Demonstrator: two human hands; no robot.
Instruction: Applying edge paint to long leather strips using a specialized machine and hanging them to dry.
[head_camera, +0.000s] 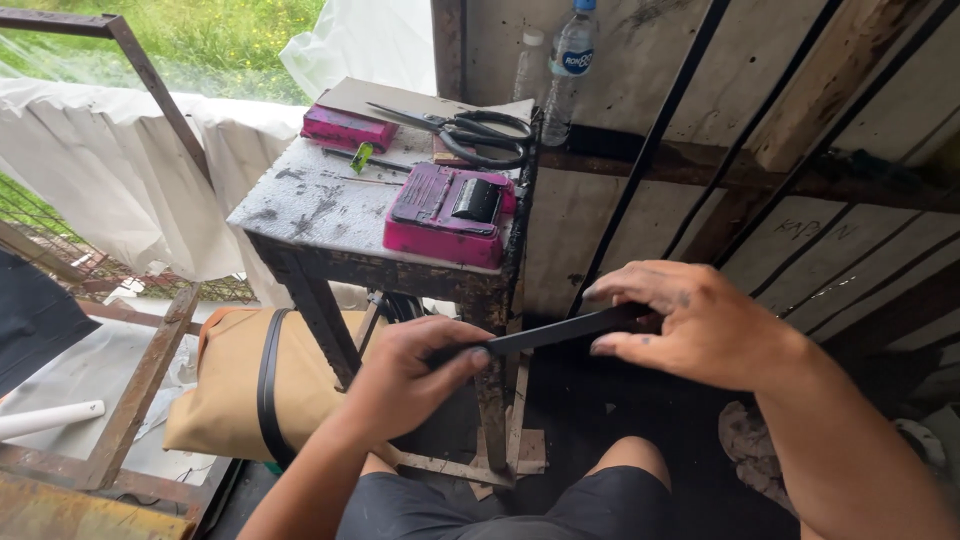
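Observation:
A narrow black strap (556, 331) runs between both my hands, level and in front of my knees. My left hand (410, 375) pinches its left end between thumb and fingers. Fingers of my right hand (690, 325) curl over the strap's right end. Just beyond the hands stands a small worn table (320, 205) with a paint-stained top. On it lie a pink box-shaped tool (450, 215) with a black roller, large black scissors (470, 135), a second pink box (347, 127) and a small green-tipped tool (361, 157).
A tan bag (235, 385) with a black strap lies on the floor at left beside a rusty metal frame (130, 395). Two plastic bottles (568, 60) stand on a ledge against the wooden wall. White sheeting (110, 170) hangs at left.

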